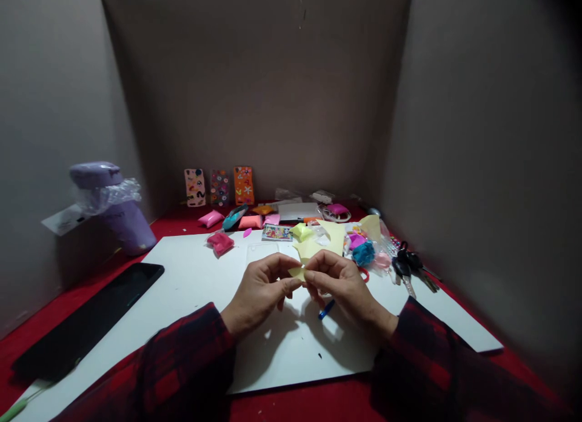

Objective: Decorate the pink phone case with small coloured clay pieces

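Observation:
Between my two hands is a small piece of yellow paper (297, 273), pinched just above the white board. My left hand (264, 285) grips it with thumb and forefinger from the left side. On the other side my right hand (339, 282) pinches its right end, fingertips nearly touching those of the left. Behind them lies a larger cut yellow sheet (334, 235). A blue pen-like object (326, 310) rests on the board under my right hand, partly hidden by it. Just behind my left hand is a clear flat case (262, 250), partly covered.
The white board (191, 301) lies on a red cloth (291, 407). Left are a purple tumbler (127, 222) and a black phone-like slab (91, 319). Keys (404, 270) and a blue clay lump (364, 253) lie right. Decorated phone cases (244, 185) lean at the back, behind clay packets (221, 243).

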A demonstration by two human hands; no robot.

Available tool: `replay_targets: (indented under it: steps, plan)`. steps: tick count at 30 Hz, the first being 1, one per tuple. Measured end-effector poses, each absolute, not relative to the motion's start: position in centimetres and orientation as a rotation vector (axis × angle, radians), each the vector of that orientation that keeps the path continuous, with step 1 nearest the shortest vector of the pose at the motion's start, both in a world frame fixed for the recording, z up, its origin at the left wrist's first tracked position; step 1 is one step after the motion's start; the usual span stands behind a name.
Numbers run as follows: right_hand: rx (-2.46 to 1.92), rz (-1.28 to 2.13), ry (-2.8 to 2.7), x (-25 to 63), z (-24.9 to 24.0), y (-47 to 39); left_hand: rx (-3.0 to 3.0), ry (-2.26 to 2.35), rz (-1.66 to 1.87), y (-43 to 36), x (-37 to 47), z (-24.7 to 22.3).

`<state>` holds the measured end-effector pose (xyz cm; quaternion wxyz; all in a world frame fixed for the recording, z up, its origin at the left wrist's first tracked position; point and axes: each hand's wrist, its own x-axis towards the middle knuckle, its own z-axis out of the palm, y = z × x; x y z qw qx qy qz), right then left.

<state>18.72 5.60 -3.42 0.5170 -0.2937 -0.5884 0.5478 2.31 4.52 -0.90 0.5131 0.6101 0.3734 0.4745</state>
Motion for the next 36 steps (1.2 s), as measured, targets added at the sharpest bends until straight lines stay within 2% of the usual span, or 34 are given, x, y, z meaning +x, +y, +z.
replay_targets:
  steps: [10, 24, 36]
  plan:
    - [-0.634, 1.281, -1.495, 18.9, -2.8, 5.1, 1.435, 0.954, 1.227, 4.3, 2.3, -0.7]
    - [-0.676, 0.963, -1.623, 18.8, -4.0, 5.0, 1.42, 0.925, 1.258, 4.2, 2.3, -0.7]
    - [-0.648, 0.835, -1.62, 18.8, -3.6, 4.6, 1.424, 0.904, 1.305, 3.8, 2.5, -0.9]
